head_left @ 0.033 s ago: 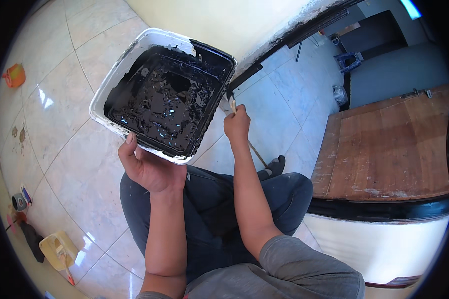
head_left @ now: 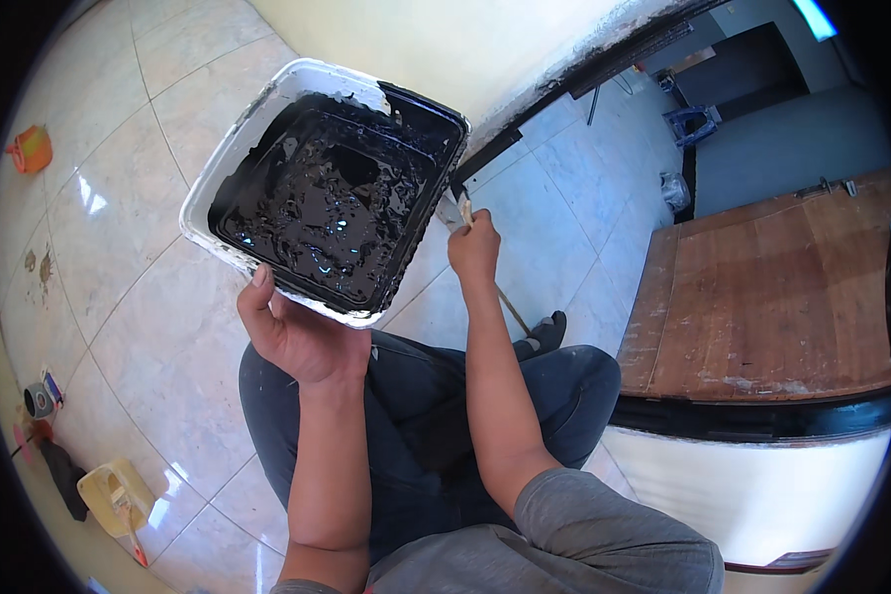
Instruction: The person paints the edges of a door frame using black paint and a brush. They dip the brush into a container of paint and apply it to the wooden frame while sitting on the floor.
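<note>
My left hand (head_left: 302, 342) holds a square white plastic container (head_left: 203, 208) from below, thumb at the near rim; glossy black paint (head_left: 317, 208) coats its inside and streaks the far right rim. Just right of it, my right hand (head_left: 473, 245) is closed on the pale handle of a brush-like tool (head_left: 462, 203), whose dark end is beside the black lower edge of the doorway (head_left: 490, 153); the exact tip is partly hidden.
Tiled floor (head_left: 119, 257) surrounds my bent legs. An orange container (head_left: 32, 148), a yellow tray with a brush (head_left: 109, 485) and a grey can (head_left: 38, 401) lie at left. A wooden door (head_left: 762, 297) stands at right; blue and grey objects (head_left: 691, 126) sit beyond.
The container and my right hand have shifted very slightly rightward; my grip on both looks the same.
</note>
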A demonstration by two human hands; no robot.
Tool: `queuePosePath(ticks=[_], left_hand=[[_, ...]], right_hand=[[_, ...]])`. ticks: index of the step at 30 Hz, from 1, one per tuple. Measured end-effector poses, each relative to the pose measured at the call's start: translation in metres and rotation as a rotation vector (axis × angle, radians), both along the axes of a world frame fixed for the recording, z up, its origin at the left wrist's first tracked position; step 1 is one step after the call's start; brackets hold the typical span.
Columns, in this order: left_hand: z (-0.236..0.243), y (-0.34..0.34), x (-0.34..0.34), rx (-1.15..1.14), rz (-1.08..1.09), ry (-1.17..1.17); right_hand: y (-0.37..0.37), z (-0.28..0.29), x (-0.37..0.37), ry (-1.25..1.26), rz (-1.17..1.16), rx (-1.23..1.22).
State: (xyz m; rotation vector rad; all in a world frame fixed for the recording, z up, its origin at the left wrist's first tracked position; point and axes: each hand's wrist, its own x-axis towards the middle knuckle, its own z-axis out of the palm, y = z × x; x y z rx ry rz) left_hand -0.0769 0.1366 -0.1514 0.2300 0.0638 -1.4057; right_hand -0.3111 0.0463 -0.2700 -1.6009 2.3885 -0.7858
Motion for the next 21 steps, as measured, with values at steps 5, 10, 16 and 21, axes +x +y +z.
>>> queuePosePath(ticks=[5, 10, 16, 21], left_hand=[[-0.008, -0.003, -0.003, 0.093, 0.041, -0.05], [-0.004, -0.003, -0.002, 0.068, 0.035, -0.061], [-0.003, -0.003, -0.005, 0.114, 0.039, -0.083], [-0.004, -0.002, -0.001, 0.036, 0.014, 0.004]], right_hand=[[0.006, 0.012, 0.008, 0.003, -0.023, 0.021], [-0.004, 0.009, 0.004, 0.014, 0.027, 0.064], [0.004, 0.011, 0.008, 0.019, 0.001, 0.035], [-0.009, 0.003, 0.004, 0.008, -0.019, 0.013]])
